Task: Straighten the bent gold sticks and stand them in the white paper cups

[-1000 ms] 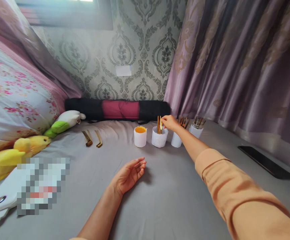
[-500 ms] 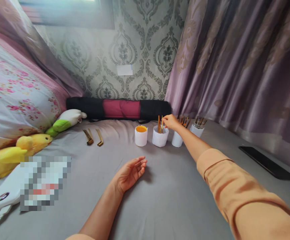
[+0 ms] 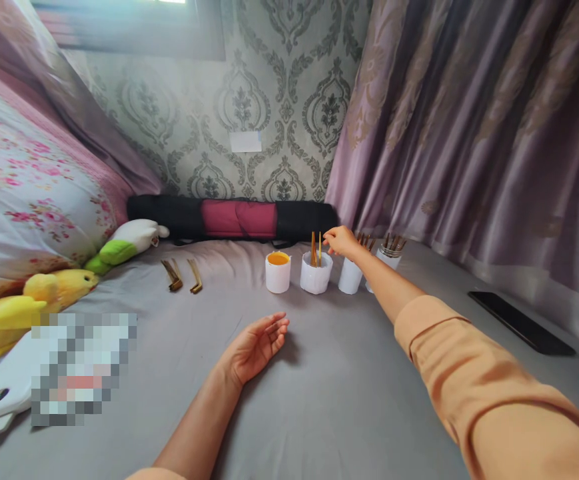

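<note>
My right hand (image 3: 340, 241) is at the rim of a white cup (image 3: 316, 279), just right of a slender gold-yellow stick (image 3: 320, 247) standing in it. Its thumb and forefinger are apart, with a thin gap to the stick. Thicker brown-gold sticks (image 3: 313, 248) lean together in the same cup. My left hand (image 3: 260, 347) rests palm up on the grey sheet, fingers loosely curled and holding nothing. Left of the cup stands another white cup (image 3: 278, 279) with an orange inside.
Behind my right forearm, a white container (image 3: 350, 277) and a jar (image 3: 389, 256) hold brown sticks. Bent gold-coloured pieces (image 3: 174, 277) lie to the left. A black phone-like slab (image 3: 522, 323) lies right; plush toys (image 3: 64, 293) and a white device (image 3: 6, 380) sit left.
My right hand has drawn slightly right, off the slender stick, which stays upright in the cup. The whole view has shifted a little. My left hand keeps its pose.
</note>
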Tool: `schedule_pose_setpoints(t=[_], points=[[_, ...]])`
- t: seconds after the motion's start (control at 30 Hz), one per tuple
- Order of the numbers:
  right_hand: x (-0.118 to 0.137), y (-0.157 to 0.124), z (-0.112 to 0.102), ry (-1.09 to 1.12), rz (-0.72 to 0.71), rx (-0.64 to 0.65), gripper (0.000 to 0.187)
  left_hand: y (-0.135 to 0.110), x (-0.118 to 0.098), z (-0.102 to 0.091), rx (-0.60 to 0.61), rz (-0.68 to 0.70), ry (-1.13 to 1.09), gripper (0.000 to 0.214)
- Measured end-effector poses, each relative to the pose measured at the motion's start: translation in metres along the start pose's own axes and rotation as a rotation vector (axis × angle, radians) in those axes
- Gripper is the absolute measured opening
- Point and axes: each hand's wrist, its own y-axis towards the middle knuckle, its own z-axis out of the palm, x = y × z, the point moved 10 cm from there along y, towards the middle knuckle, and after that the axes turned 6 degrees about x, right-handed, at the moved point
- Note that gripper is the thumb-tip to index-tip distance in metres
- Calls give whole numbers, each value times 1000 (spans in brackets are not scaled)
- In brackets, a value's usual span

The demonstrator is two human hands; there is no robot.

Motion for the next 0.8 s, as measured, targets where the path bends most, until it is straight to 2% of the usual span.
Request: schedule_pose_setpoints(t=[0.5, 0.8], points=[[17, -21, -26, 26, -64, -64, 19, 1, 0, -1, 8, 3, 12, 21], [19, -38, -38, 137, -117, -141, 19, -1, 0, -2, -4, 5, 15, 20]])
